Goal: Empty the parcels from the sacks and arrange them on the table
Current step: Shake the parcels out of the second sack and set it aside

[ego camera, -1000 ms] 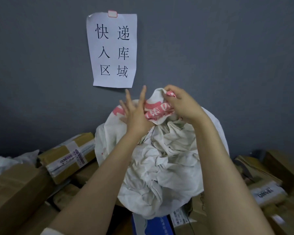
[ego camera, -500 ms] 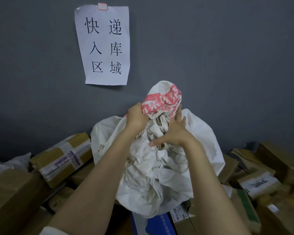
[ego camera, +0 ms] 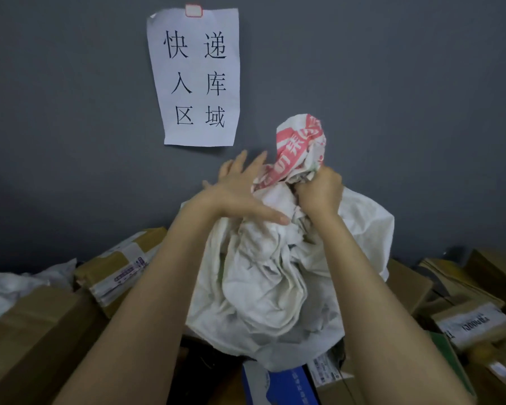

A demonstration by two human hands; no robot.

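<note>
A crumpled white woven sack (ego camera: 275, 276) with red print on its bunched top stands upright in front of me, above a pile of parcels. My right hand (ego camera: 319, 191) is closed in a fist around the bunched neck just under the red print. My left hand (ego camera: 240, 194) lies flat against the sack's left side, fingers spread, thumb pressed into the cloth. A taped brown box (ego camera: 120, 267) lies to the left of the sack. A blue and white parcel (ego camera: 281, 381) shows under the sack's bottom edge.
Cardboard boxes crowd the left (ego camera: 27, 331) and right (ego camera: 465, 323) sides. A white bag (ego camera: 9, 285) lies at far left. Behind everything stands a grey wall with a paper sign (ego camera: 195, 77) in Chinese characters.
The hands swapped roles: my right hand went from an open touch to a fist on the sack's neck, and my left hand let go and spread flat. The red-printed top rose and shifted right.
</note>
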